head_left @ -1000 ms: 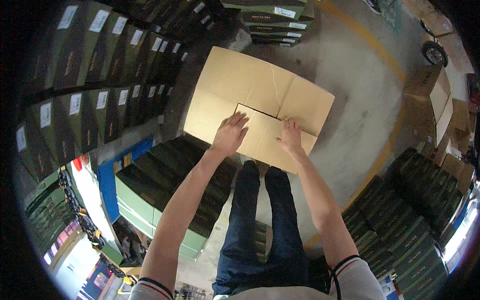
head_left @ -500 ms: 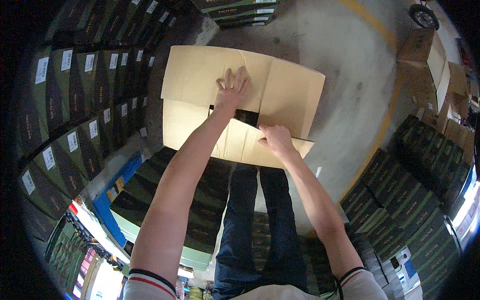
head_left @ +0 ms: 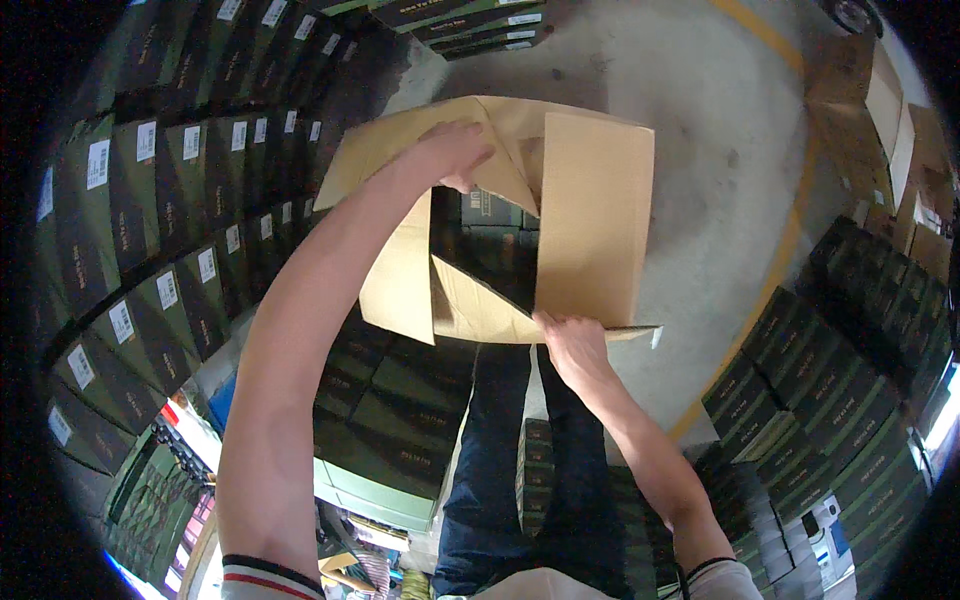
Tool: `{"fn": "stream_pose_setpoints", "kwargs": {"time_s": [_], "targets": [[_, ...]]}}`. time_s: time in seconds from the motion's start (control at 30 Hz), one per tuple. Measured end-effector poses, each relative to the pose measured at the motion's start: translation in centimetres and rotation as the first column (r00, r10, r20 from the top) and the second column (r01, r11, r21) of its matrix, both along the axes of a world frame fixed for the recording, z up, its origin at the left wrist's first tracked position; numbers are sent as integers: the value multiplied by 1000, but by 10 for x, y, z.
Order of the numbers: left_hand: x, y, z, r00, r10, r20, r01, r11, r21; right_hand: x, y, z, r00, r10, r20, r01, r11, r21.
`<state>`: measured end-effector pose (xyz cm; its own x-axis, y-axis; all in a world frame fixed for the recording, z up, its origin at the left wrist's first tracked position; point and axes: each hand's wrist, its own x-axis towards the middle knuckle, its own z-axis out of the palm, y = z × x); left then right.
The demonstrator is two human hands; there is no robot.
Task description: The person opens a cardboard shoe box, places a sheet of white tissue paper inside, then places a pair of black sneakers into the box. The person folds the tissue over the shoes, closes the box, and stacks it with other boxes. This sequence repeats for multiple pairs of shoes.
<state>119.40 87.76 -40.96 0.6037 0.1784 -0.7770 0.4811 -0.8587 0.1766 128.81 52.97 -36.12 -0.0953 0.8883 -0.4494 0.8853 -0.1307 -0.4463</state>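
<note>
A large brown cardboard box (head_left: pixel 595 215) stands in front of my legs with its top partly spread. My left hand (head_left: pixel 458 155) grips the inner edge of the far flap (head_left: pixel 385 150), its fingers curled over; the flap is bent up. With my right hand (head_left: pixel 578 350) I pinch the near flap (head_left: pixel 475 305), which slants toward me. The left flap (head_left: pixel 395 280) and the right flap lie across the sides. Through the gap, dark green smaller boxes (head_left: pixel 490 212) show inside the carton.
Tall stacks of dark green boxes (head_left: pixel 140 180) with white labels line the left. More stacks (head_left: pixel 810 370) stand at the right, beyond a yellow floor line (head_left: pixel 790 250). Opened brown cartons (head_left: pixel 850 120) sit far right. Dark boxes (head_left: pixel 390 400) lie beside my legs.
The far flap has been raised from nearly flat and the near flap pulled toward me, widening the gap. My left hand went from spread on the flap to curled round its edge.
</note>
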Motion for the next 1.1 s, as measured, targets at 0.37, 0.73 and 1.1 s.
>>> {"fn": "stream_pose_setpoints", "kwargs": {"time_s": [0.37, 0.73, 1.1], "targets": [[12, 33, 38, 983, 168, 71, -146, 959, -245, 18, -54, 31, 998, -14, -54, 16, 999, 35], [-18, 95, 41, 906, 335, 260, -258, 922, -288, 50, -90, 19, 993, -32, -115, 57, 974, 221], [-39, -32, 83, 499, 122, 858, -570, 791, 219, 46, -43, 39, 824, -510, -246, 167, 635, -755]]}}
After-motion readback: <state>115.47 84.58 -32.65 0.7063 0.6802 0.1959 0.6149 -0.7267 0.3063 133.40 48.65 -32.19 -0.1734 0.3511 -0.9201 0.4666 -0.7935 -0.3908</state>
